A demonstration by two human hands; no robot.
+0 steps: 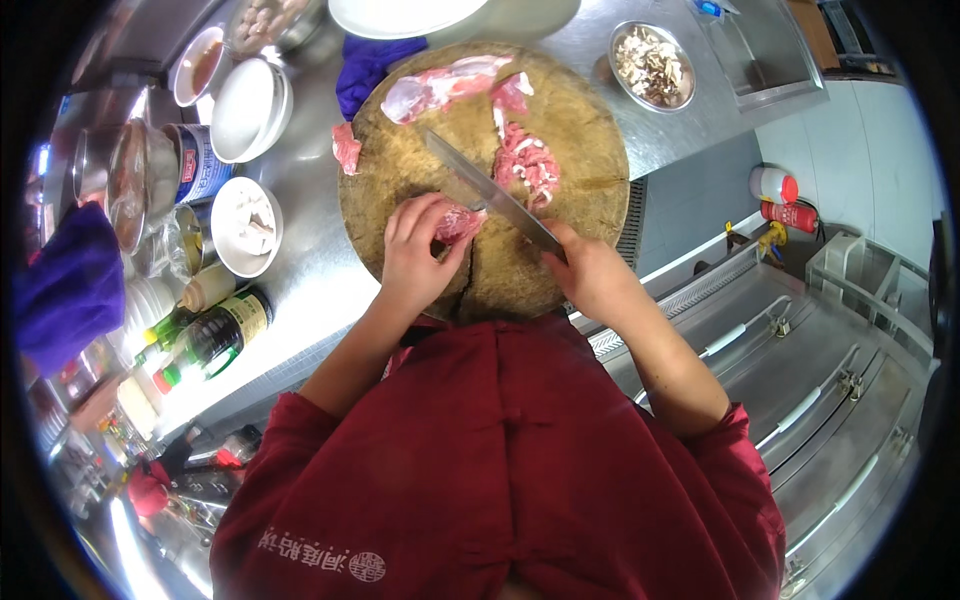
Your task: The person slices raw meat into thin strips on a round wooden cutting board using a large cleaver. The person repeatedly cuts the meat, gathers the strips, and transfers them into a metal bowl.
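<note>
On a round wooden chopping block (525,277), my left hand (420,247) holds a piece of raw red meat (457,223) near the block's crack. My right hand (596,274) grips a knife (499,196) whose blade points up and left across the block, just right of that piece. Beyond the blade lies a small heap of cut meat (529,165), with a strip of meat (511,94) above it. A larger pale-pink piece of meat (442,86) rests near the far edge. At the block's left rim is a small meat scrap (346,148).
A metal bowl of sliced mushrooms (654,66) stands at the far right. On the left are a bowl of white pieces (246,226), stacked white bowls (250,111) and a dark sauce bottle (221,334). A purple cloth (367,71) touches the block's far left edge.
</note>
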